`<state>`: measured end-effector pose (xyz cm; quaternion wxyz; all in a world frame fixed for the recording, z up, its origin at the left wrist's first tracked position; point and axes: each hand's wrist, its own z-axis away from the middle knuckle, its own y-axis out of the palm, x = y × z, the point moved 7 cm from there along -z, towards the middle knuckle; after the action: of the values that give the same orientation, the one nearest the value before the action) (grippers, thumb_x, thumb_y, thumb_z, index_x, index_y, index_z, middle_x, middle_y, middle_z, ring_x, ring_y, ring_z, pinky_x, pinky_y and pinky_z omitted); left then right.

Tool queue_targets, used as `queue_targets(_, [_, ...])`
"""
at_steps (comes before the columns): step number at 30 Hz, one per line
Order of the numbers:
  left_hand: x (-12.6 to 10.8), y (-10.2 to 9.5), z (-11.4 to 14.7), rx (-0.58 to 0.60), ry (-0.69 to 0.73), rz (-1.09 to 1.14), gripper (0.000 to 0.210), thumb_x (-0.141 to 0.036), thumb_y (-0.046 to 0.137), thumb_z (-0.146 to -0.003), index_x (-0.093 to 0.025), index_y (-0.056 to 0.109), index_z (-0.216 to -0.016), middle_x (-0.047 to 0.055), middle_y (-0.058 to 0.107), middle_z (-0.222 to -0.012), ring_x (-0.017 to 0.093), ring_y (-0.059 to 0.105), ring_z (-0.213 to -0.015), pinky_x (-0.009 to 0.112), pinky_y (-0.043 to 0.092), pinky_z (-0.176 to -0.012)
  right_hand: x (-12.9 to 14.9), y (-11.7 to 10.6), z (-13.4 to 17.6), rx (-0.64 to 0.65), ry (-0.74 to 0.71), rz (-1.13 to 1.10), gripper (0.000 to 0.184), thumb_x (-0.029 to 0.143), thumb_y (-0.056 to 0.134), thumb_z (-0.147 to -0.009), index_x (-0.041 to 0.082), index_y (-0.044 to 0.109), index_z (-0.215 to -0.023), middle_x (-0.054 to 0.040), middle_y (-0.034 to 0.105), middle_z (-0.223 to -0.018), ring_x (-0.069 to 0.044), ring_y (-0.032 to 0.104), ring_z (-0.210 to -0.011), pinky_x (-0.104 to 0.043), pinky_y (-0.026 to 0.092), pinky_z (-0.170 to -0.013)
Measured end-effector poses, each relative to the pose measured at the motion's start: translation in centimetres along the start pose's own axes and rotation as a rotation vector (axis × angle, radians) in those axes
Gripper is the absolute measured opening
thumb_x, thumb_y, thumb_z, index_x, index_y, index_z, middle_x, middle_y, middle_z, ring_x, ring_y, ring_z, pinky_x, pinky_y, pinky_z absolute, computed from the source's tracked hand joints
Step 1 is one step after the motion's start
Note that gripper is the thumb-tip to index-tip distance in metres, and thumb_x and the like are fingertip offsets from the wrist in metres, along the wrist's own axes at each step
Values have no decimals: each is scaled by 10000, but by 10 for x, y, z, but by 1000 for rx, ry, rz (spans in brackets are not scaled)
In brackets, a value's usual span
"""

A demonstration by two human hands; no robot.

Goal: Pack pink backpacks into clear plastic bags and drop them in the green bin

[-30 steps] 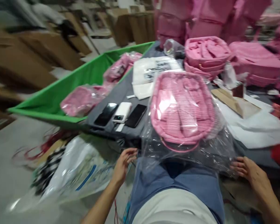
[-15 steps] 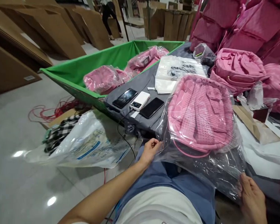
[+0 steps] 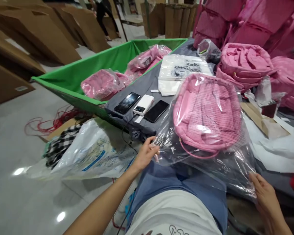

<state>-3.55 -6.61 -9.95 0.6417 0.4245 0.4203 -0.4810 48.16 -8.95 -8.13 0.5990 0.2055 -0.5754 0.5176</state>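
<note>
A pink backpack (image 3: pixel 208 111) lies inside a clear plastic bag (image 3: pixel 210 166) at the near edge of the grey-covered table (image 3: pixel 149 83). The bag's loose open end hangs toward my lap. My left hand (image 3: pixel 147 151) pinches its left corner. At the lower right, my right hand (image 3: pixel 264 192) grips the other corner, with the film stretched between the two. A pink handle loop shows at the backpack's near end, inside the film.
Left of the backpack lie two phones (image 3: pixel 156 111) and a white power bank (image 3: pixel 143 105). Behind are printed white bags (image 3: pixel 182 73). A green-lined bin (image 3: pixel 71 78) holds bagged pink backpacks (image 3: pixel 103 83). More pink backpacks (image 3: pixel 245 63) stand at right; cardboard sheets (image 3: pixel 34 36) lean at far left.
My left hand has moved left and slightly up, drawing the bag's corner outward. The right hand has risen slightly with its corner. The whole view has shifted a little.
</note>
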Motion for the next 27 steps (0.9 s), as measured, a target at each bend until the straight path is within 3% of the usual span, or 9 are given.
queue_targets(6, [26,-43,-9,57,-133,-100,890,-593,770,-753,-167,472,-1476,70,767,-859,158,634,-516,264,491,-494,-1,-13,9,-102,-129,86,694,792,717,-691,171,692,-998,23,557,-581,-129,470,-442,-257,386,-396])
queue_targets(8, [19,-64,-16,-45,130,-364,821,-592,725,-798,-175,496,-1467,130,772,-1067,237,739,-793,366,594,-742,4,-28,22,-274,-386,284,644,719,677,-796,177,683,-1145,-53,676,-784,-187,623,-621,-322,539,-562])
queue_targets(11, [-4,-64,-7,-91,704,-866,452,-449,745,-846,-264,688,-1254,120,742,-1232,293,705,-1118,487,492,-1064,11,-32,49,-389,-786,630,388,517,735,-862,234,728,-1128,-113,729,-1063,-240,702,-957,-405,582,-886])
queue_targets(13, [-8,-48,3,105,954,-1051,185,-322,709,-899,-340,765,-1074,54,783,-1130,258,715,-1102,447,470,-1089,14,-26,61,-298,-965,697,197,401,743,-890,268,764,-1035,-90,751,-1061,-236,708,-1017,-425,562,-973])
queue_targets(15, [-12,-34,10,334,1048,-1055,228,-259,629,-954,-387,776,-1072,6,802,-1066,215,737,-1032,387,495,-1047,20,-23,68,-157,-1028,612,153,383,685,-939,276,785,-985,-70,774,-1009,-227,725,-989,-433,566,-981])
queue_targets(17, [-23,-28,10,387,981,-948,236,-295,589,-983,-361,782,-1101,10,807,-1052,212,745,-978,380,516,-1022,26,-23,64,-46,-910,463,277,455,602,-985,262,801,-975,-77,789,-976,-236,740,-944,-437,586,-943])
queue_targets(19, [-33,-31,2,272,797,-787,224,-391,603,-977,-301,803,-1022,30,810,-976,230,744,-942,398,531,-1017,31,-23,57,-50,-722,311,383,560,598,-965,240,807,-939,-93,795,-945,-259,746,-913,-440,598,-905])
queue_targets(22, [-34,-41,-6,19,517,-580,347,-560,681,-892,-233,794,-866,57,800,-907,265,730,-985,396,553,-987,43,-18,47,-226,-625,44,490,675,638,-897,212,757,-785,-94,780,-843,-266,741,-853,-437,592,-869])
queue_targets(27, [-36,-35,-17,-284,429,-424,462,-648,649,-855,-193,726,-847,41,745,-771,210,686,-729,306,562,-726,58,7,19,-500,-585,-197,576,737,602,-886,181,661,-746,19,562,-540,-131,545,-508,-263,468,-543])
